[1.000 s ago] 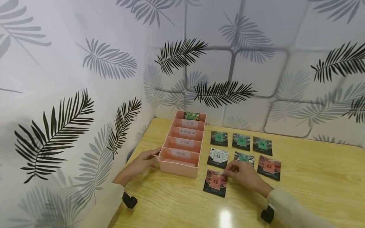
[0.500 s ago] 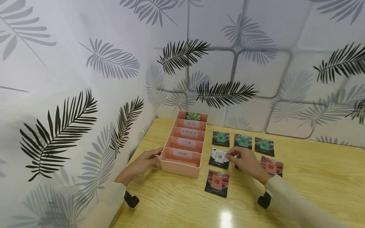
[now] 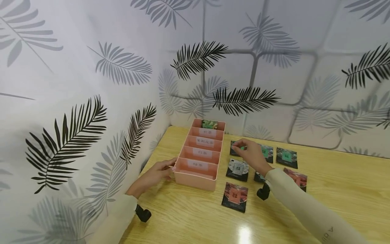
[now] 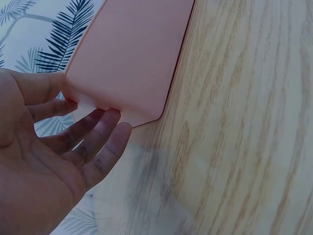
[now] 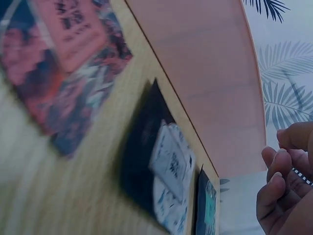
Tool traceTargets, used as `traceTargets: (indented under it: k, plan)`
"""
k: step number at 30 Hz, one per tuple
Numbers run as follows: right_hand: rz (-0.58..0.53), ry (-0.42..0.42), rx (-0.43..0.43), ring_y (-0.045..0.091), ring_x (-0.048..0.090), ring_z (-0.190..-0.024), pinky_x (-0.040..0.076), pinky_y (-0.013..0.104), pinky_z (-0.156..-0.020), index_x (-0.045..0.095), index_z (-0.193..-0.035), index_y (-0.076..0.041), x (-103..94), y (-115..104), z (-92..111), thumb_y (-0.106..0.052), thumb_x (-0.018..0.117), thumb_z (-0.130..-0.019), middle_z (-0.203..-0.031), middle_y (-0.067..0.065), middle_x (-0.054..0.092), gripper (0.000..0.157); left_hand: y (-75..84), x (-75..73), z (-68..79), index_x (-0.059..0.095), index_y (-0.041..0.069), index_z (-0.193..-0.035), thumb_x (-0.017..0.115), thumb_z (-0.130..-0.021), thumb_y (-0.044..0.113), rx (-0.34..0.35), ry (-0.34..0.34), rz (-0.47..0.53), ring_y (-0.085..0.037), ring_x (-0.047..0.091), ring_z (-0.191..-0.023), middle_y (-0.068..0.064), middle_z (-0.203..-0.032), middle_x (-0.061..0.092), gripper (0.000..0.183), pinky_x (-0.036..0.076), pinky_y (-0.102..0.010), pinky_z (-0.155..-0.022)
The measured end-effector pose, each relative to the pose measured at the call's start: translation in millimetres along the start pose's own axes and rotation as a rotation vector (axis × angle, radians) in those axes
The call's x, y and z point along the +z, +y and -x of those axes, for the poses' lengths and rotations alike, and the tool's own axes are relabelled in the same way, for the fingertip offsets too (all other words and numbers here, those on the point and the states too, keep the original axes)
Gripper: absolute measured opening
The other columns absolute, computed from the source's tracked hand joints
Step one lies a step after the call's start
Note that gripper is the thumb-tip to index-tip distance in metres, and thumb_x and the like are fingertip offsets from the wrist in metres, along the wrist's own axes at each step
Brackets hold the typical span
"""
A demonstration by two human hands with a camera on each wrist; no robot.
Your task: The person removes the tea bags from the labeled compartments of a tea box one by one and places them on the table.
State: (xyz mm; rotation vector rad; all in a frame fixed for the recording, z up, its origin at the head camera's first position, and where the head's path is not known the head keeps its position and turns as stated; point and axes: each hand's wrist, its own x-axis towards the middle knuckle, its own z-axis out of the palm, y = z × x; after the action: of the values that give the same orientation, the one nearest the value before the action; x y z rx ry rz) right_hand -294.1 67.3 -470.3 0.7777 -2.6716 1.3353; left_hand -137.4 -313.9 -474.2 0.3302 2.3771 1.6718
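A pink divided box [image 3: 195, 183] stands on the wooden table, with paper labels on its dividers. My left hand [image 3: 157, 173] grips its near left corner, thumb at the rim and fingers against the outside wall. My right hand [image 3: 251, 154], fingers loosely bent, hovers over a dark sachet with a green label [image 3: 234, 151] and partly covers it. No item shows between its fingers. Nearer me lie a white-patterned sachet [image 3: 237, 169] and a red sachet [image 3: 235, 196]. In the right wrist view, the fingers [image 5: 274, 191] are above the sachets, beside the box wall.
Two more green-label sachets, one at the back [image 3: 267, 153] and one at the back right [image 3: 286, 157], lie flat. A red sachet [image 3: 297, 178] and another green one [image 3: 259, 177] are partly hidden by the right sleeve. A green packet [image 3: 209, 124] sits in the box's rear compartment.
My right hand has moved away from the near red sachet, past the white-patterned one, to the back green one. The sachets stay in place, and my left hand keeps its grip on the box.
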Motion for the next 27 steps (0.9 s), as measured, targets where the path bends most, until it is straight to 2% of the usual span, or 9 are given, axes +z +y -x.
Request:
traceTargets:
  k: [6, 11, 13, 15, 19, 25, 27]
  plan:
    - [-0.054, 0.033, -0.01, 0.028, 0.067, -0.089, 0.057, 0.045, -0.074, 0.072, -0.117, -0.011, 16.9, -10, -31, -0.031, 0.065, -0.104, -0.112, 0.006, 0.069, 0.025, -1.7, -1.9, 6.0, 0.023, 0.007, -0.164, 0.049, -0.111, 0.025, -0.01, 0.009, 0.001, -0.041, 0.04, -0.143, -0.02, -0.167, 0.021, 0.061, 0.049, -0.056, -0.103]
    - [-0.071, 0.06, -0.032, 0.031, 0.065, -0.096, 0.055, 0.047, -0.083, 0.072, -0.117, -0.007, 29.3, -17, -58, -0.026, 0.065, -0.104, -0.114, 0.011, 0.069, 0.023, -1.9, -3.9, 8.7, 0.024, 0.007, -0.164, 0.049, -0.111, 0.027, -0.019, 0.024, -0.004, -0.04, 0.042, -0.141, -0.017, -0.168, 0.022, 0.061, 0.049, -0.054, -0.102]
    - [-0.085, 0.063, -0.038, 0.033, 0.066, -0.093, 0.055, 0.046, -0.08, 0.071, -0.117, -0.005, 33.2, -20, -68, -0.023, 0.065, -0.104, -0.114, 0.013, 0.069, 0.023, -0.9, -4.5, 9.0, 0.024, 0.007, -0.164, 0.049, -0.111, 0.027, -0.021, 0.031, -0.006, -0.039, 0.044, -0.141, -0.017, -0.168, 0.023, 0.061, 0.049, -0.054, -0.102]
    - [-0.105, 0.065, -0.03, 0.036, 0.066, -0.083, 0.055, 0.044, -0.07, 0.071, -0.118, -0.003, 36.8, -24, -77, -0.02, 0.064, -0.104, -0.114, 0.013, 0.068, 0.023, 0.1, -4.9, 8.9, 0.025, 0.007, -0.163, 0.049, -0.111, 0.027, -0.019, 0.036, -0.008, -0.038, 0.045, -0.14, -0.016, -0.168, 0.023, 0.061, 0.049, -0.055, -0.102]
    - [-0.137, 0.042, -0.005, 0.037, 0.063, -0.067, 0.053, 0.039, -0.057, 0.07, -0.121, -0.001, 41.2, -30, -91, -0.018, 0.062, -0.105, -0.12, 0.016, 0.066, 0.025, 1.0, -4.8, 8.8, 0.027, 0.006, -0.163, 0.049, -0.111, 0.022, -0.011, 0.04, 0.0, -0.038, 0.044, -0.14, -0.017, -0.167, 0.024, 0.058, 0.048, -0.056, -0.103]
    - [-0.107, -0.035, 0.075, 0.028, 0.067, -0.074, 0.059, 0.04, -0.062, 0.063, -0.135, -0.002, 39.6, -30, -103, -0.019, 0.061, -0.105, -0.129, 0.017, 0.063, 0.035, 4.2, -0.3, 4.4, 0.029, 0.004, -0.162, 0.049, -0.111, 0.019, -0.005, 0.03, -0.003, -0.037, 0.047, -0.137, -0.018, -0.166, 0.027, 0.056, 0.05, -0.055, -0.102]
    - [-0.088, -0.058, 0.096, 0.029, 0.068, -0.076, 0.059, 0.042, -0.064, 0.06, -0.141, -0.002, 39.2, -28, -106, -0.019, 0.06, -0.105, -0.131, 0.018, 0.062, 0.039, 4.9, 0.5, 3.1, 0.029, 0.004, -0.161, 0.05, -0.111, 0.02, -0.01, 0.028, -0.004, -0.036, 0.047, -0.137, -0.017, -0.166, 0.028, 0.057, 0.05, -0.055, -0.101]
